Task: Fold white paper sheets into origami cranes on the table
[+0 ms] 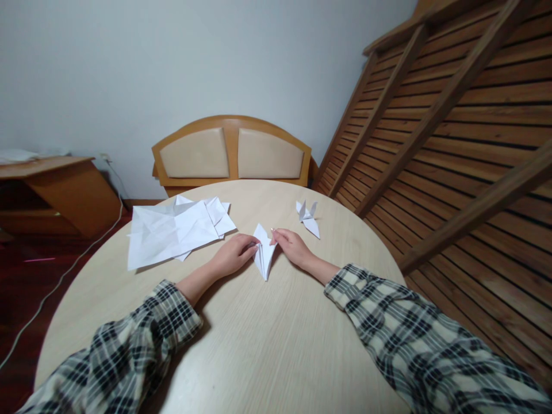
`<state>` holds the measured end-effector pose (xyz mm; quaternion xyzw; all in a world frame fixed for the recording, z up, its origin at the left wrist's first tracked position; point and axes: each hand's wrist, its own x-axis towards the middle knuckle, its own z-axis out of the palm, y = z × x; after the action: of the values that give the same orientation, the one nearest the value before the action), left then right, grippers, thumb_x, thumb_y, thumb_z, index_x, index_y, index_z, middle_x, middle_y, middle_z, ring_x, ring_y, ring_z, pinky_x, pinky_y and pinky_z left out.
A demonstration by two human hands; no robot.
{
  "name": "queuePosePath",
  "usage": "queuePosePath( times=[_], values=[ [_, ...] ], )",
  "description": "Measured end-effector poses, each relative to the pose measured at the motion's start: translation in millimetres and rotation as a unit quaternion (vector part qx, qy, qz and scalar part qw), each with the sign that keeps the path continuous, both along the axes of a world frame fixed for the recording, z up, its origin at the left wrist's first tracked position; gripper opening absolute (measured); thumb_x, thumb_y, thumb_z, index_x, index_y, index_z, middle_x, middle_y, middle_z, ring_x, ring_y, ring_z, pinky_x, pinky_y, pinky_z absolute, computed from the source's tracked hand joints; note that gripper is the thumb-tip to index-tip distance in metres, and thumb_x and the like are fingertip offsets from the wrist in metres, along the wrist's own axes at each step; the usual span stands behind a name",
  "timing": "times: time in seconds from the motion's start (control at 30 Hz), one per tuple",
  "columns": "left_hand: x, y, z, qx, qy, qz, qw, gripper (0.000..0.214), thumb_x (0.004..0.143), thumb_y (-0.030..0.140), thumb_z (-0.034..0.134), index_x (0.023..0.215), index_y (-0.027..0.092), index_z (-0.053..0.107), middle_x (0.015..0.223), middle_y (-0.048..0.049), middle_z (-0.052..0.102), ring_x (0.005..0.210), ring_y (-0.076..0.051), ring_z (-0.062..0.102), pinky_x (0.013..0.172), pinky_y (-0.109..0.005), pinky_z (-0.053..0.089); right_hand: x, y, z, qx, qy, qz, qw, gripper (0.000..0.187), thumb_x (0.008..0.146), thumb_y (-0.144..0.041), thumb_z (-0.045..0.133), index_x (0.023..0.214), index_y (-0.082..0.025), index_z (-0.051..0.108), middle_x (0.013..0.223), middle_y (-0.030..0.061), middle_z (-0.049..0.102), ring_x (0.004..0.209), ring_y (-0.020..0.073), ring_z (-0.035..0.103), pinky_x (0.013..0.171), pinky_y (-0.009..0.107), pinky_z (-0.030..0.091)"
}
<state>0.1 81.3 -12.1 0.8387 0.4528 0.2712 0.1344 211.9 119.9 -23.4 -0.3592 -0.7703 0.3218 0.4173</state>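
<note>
A folded white piece of paper, diamond-like with a point toward me, is at the middle of the round table. My left hand pinches its left edge between thumb and fingers. On the other side, my right hand grips the upper right edge, thumb and forefinger closed on it. Layered folds show along the paper's lower half. Beyond my right hand stands a finished-looking white paper crane, apart from both hands.
Several creased white paper sheets lie stacked at the table's left. A wooden headboard stands behind the round table. Slatted wood panelling leans on the right. A low desk and a white cable are at left.
</note>
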Motion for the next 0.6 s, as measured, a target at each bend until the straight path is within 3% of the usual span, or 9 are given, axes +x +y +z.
queuePosePath(
  times=[0.1, 0.17, 0.3, 0.47, 0.6],
  values=[
    [0, -1, 2.2, -0.025, -0.022, 0.027, 0.999, 0.032, 0.098, 0.036, 0.039, 0.102, 0.017, 0.065, 0.091, -0.0088, 0.068, 0.086, -0.023, 0.063, 0.082, -0.039, 0.050, 2, -1, 1.5, -0.041, -0.013, -0.013, 0.999, 0.053, 0.097, -0.055, 0.040, 0.062, -0.019, 0.058, 0.067, 0.0035, 0.064, 0.069, 0.0176, 0.060, 0.074, 0.031, 0.044],
    [0, -1, 3.7, -0.037, -0.030, 0.029, 0.998, 0.039, 0.100, 0.039, 0.034, 0.099, 0.018, 0.066, 0.087, -0.0078, 0.068, 0.083, -0.023, 0.063, 0.080, -0.039, 0.050, 5, -1, 4.2, -0.019, -0.063, -0.016, 0.998, 0.050, 0.096, -0.048, 0.046, 0.058, -0.019, 0.059, 0.065, 0.0041, 0.064, 0.067, 0.0176, 0.060, 0.072, 0.031, 0.043],
    [-5, -1, 4.8, -0.048, -0.035, -0.011, 0.998, 0.034, 0.098, 0.037, 0.040, 0.098, 0.019, 0.068, 0.106, -0.0099, 0.071, 0.097, -0.024, 0.064, 0.089, -0.042, 0.050, 12, -1, 11.9, 0.057, -0.141, 0.025, 0.988, 0.044, 0.095, -0.032, 0.050, 0.054, -0.019, 0.059, 0.065, 0.0037, 0.064, 0.067, 0.0165, 0.058, 0.074, 0.031, 0.042],
    [-18, 1, 3.6, -0.054, -0.030, -0.082, 0.995, 0.021, 0.092, 0.024, 0.048, 0.101, 0.021, 0.067, 0.126, -0.0088, 0.066, 0.115, -0.024, 0.060, 0.101, -0.042, 0.046, 17, 3, 15.3, 0.078, -0.172, 0.093, 0.978, 0.041, 0.096, -0.028, 0.050, 0.057, -0.019, 0.060, 0.068, 0.0036, 0.065, 0.073, 0.0168, 0.058, 0.079, 0.032, 0.044],
    [-25, 2, 3.2, -0.045, -0.012, -0.117, 0.992, 0.033, 0.084, 0.010, 0.047, 0.110, 0.021, 0.065, 0.132, -0.0088, 0.063, 0.119, -0.022, 0.057, 0.104, -0.043, 0.045, 19, 7, 13.1, 0.111, -0.187, 0.113, 0.970, 0.036, 0.094, -0.028, 0.055, 0.059, -0.018, 0.060, 0.068, 0.0027, 0.062, 0.072, 0.0164, 0.056, 0.076, 0.031, 0.042]
  ],
)
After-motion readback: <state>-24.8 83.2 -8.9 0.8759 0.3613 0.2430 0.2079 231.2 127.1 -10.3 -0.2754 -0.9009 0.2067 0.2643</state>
